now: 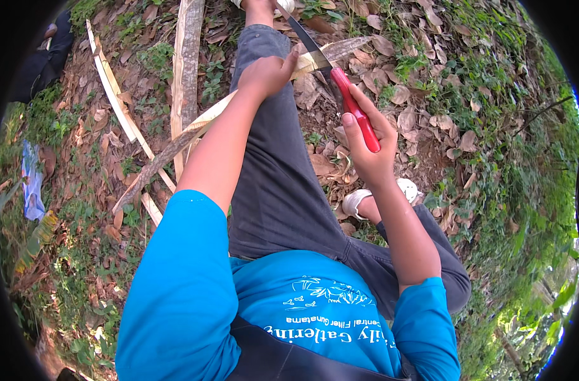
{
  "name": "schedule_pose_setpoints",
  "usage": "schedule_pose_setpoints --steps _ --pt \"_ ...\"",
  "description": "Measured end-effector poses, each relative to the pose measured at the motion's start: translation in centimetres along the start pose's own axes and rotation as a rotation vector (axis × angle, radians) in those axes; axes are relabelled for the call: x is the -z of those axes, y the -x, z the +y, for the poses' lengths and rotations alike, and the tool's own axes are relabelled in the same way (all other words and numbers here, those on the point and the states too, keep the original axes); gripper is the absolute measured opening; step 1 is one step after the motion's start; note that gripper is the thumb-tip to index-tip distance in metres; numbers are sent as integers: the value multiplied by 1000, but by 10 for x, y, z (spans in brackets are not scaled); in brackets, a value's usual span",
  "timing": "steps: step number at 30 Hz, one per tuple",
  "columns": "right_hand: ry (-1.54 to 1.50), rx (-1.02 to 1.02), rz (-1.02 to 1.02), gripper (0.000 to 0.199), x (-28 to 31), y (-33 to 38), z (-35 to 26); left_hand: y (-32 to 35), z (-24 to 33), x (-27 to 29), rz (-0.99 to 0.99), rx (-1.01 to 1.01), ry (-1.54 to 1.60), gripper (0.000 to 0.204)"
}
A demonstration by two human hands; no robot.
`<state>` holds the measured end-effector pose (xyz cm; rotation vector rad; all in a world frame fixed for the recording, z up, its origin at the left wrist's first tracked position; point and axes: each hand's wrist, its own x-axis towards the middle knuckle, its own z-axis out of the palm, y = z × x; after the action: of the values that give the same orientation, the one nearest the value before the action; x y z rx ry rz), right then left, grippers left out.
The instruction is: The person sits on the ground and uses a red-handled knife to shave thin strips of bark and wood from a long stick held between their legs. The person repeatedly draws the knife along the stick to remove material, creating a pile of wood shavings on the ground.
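Observation:
My right hand point(373, 143) is closed round the red handle of a knife point(356, 108). Its long dark blade points away from me to the upper left and crosses a split wooden strip point(310, 62), seeming to touch it. My left hand point(267, 77) grips this strip over my outstretched leg, just left of the blade, with the thumb up; most of its fingers are hidden. The strip is pale where bare wood shows and has grey-brown bark towards its near left end. It slants from lower left to upper right, passing under my left forearm.
Long split wood pieces point(114, 95) lie at the left, and a barked pole point(191, 60) lies beside them. Blue plastic point(32, 181) and a dark bag-like object point(48, 60) are farther left. Dry leaves point(407, 117) and green plants cover the ground. My legs point(270, 171) are spread, the right one bent.

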<state>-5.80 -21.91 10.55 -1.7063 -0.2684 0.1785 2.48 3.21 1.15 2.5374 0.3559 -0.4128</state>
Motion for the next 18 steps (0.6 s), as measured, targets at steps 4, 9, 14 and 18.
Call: schedule_pose_setpoints --steps 4,9,14,18 --pt "23 -35 -33 46 -2 -3 -1 -1 -1 -2 3 -5 -14 92" --pt "147 -8 -74 46 -4 -10 -14 1 2 -3 1 20 -53 85" --pt "233 -43 -76 48 -7 -9 -29 -2 2 -4 -23 25 -51 85" --pt "249 -1 -55 50 -1 11 -28 -5 2 -3 -15 51 -35 84"
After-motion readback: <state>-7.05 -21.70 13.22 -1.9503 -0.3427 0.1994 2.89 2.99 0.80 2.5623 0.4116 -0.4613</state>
